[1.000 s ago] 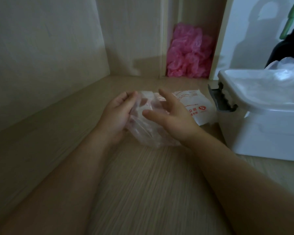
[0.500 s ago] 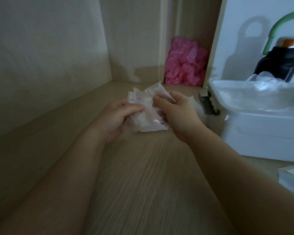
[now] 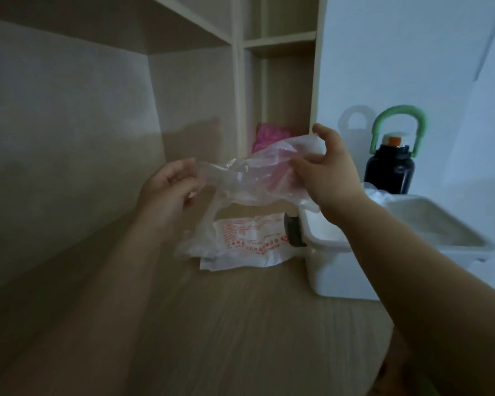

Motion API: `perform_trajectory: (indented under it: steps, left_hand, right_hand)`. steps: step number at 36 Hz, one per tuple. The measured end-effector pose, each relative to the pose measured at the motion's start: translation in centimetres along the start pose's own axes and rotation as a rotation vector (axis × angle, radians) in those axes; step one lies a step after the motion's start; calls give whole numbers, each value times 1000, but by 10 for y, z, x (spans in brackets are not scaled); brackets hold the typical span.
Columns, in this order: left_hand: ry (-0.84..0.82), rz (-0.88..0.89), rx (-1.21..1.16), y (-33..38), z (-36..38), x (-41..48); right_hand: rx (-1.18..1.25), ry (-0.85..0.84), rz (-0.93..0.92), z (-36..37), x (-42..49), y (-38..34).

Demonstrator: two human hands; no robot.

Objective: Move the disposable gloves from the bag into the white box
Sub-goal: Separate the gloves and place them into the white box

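My left hand [image 3: 169,192] is raised above the desk with its fingers curled round one end of the clear gloves [image 3: 240,178]. My right hand [image 3: 326,172] pinches the other end, fingertips bent in on the film and one finger lifted above it. Between the two hands the thin plastic is drawn out in a wrinkled, see-through band, higher on the right. A loose flap hangs from the left end almost to the desk. I cannot tell whether I hold one glove or several stuck together.

Below the gloves, the bag [image 3: 249,241] lies flat on the wooden desk [image 3: 212,324]. It is white with red print that is too blurred to read, and its right edge is just beside the white box [image 3: 340,270]. The box stands open on the desk under my right forearm, with a dark latch [image 3: 293,232] on its near left end. Some crumpled clear plastic [image 3: 375,192] shows at its far rim.

Behind the box, against the white wall, stands a dark bottle [image 3: 389,172] with a green loop handle. A pink bundle [image 3: 269,135] sits in the narrow shelf niche beyond the gloves.
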State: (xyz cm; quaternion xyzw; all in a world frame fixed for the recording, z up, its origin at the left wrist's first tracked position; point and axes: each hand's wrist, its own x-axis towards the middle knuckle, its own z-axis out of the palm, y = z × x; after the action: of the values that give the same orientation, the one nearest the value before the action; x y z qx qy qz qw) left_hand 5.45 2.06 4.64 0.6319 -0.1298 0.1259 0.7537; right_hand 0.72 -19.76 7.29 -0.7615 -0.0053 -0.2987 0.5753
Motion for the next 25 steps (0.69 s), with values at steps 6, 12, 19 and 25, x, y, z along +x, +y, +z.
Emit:
perform_trajectory:
  steps: [6, 12, 19, 25]
  left_hand:
    - [289, 88, -53, 7, 51, 23]
    - [-14, 263, 208, 8, 116, 10]
    - [-757, 230, 751, -12, 174, -8]
    - [-1071, 147, 1172, -12, 201, -13]
  right_hand:
    - [-89, -24, 137, -52, 14, 11]
    - [-268, -22, 236, -92, 24, 44]
    - [-543, -87, 383, -132, 25, 65]
    - [-827, -244, 398, -151, 19, 63]
